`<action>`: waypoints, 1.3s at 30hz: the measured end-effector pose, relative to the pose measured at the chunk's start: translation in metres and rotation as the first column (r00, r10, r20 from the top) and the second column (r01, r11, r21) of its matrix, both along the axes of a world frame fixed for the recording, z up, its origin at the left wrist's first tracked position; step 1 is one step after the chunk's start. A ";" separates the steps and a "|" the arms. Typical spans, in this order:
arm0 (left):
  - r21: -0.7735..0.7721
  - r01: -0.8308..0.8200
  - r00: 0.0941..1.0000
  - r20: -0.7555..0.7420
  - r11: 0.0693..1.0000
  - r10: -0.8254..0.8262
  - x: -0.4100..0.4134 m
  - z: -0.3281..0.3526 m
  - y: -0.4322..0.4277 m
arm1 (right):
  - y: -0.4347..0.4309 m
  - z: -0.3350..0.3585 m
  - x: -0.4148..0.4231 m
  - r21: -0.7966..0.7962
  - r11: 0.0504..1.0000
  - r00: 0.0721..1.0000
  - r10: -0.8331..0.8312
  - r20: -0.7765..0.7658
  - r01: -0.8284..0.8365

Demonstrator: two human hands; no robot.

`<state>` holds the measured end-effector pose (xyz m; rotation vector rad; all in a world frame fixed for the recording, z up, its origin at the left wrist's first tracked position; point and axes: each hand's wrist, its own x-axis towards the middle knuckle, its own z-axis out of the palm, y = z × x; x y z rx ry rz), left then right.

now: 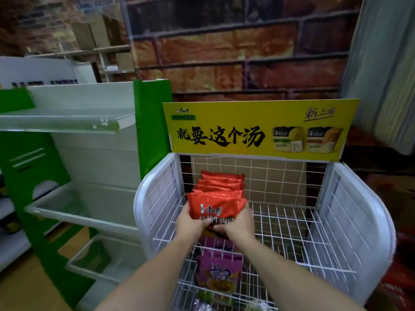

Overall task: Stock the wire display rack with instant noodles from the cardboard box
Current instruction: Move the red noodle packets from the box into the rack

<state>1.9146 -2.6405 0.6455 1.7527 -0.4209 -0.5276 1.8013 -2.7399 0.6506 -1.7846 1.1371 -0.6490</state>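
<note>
Noodle packet [216,206] | clasped between left grip [190,223], right grip [239,223] | rack [292,223] top shelf

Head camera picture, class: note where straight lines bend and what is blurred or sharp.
Head view: the wire rack bows outward at its sides; head view: purple packets at the bottom are smeared; head view: yellow sign reads sharpest.

1. Two arms come in from the bottom of the frame, near the middle.
2. The left forearm [155,274] is bare all the way from the bottom edge to the wrist.
3. The right forearm [289,272] is bare in the same way.
4. The left hand [190,223], just left of the middle, is bare.
5. The right hand [239,223], just beside it on the right, is bare too.
6. The picture is too soft to show small marks.
</note>
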 end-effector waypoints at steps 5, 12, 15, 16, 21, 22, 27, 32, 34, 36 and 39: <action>0.111 -0.006 0.988 0.151 0.994 -0.011 0.028 -0.018 -0.018 | -0.009 -0.014 0.018 -0.092 0.992 0.973 -0.107 -0.205 0.089; 0.255 0.048 0.970 0.217 0.966 -0.106 0.050 -0.035 -0.023 | -0.008 -0.029 0.040 -0.123 0.987 0.872 -0.149 -0.466 0.103; 0.302 0.063 0.956 0.256 0.951 -0.144 0.057 -0.037 -0.026 | -0.008 -0.030 0.046 -0.114 0.986 0.848 -0.162 -0.504 0.121; 0.322 0.069 0.949 0.271 0.944 -0.162 0.060 -0.037 -0.027 | -0.008 -0.029 0.047 -0.110 0.986 0.845 -0.164 -0.509 0.126; 0.384 0.089 0.922 0.318 0.919 -0.222 0.066 -0.037 -0.028 | -0.009 -0.024 0.047 -0.080 0.988 0.824 -0.152 -0.546 0.129; 0.388 0.084 0.916 0.333 0.918 -0.225 0.067 -0.036 -0.028 | -0.007 -0.022 0.046 -0.076 0.987 0.822 -0.158 -0.547 0.139; 0.357 0.113 0.898 0.363 0.927 -0.250 0.069 -0.027 -0.021 | 0.001 -0.013 0.035 -0.037 0.980 0.849 -0.186 -0.494 0.194; 0.341 0.173 0.875 0.377 0.924 -0.303 0.069 -0.017 -0.013 | 0.010 0.001 0.021 -0.086 0.964 0.867 -0.265 -0.422 0.252; 0.326 0.192 0.863 0.392 0.926 -0.317 0.067 -0.014 -0.007 | 0.014 0.004 0.019 -0.102 0.956 0.867 -0.293 -0.403 0.275; 0.335 0.198 0.849 0.411 0.921 -0.332 0.066 -0.011 -0.003 | 0.019 0.006 0.016 -0.117 0.949 0.864 -0.316 -0.391 0.294; 0.366 0.171 0.818 0.465 0.915 -0.339 0.061 -0.006 0.006 | 0.027 0.002 0.010 -0.152 0.940 0.854 -0.341 -0.394 0.305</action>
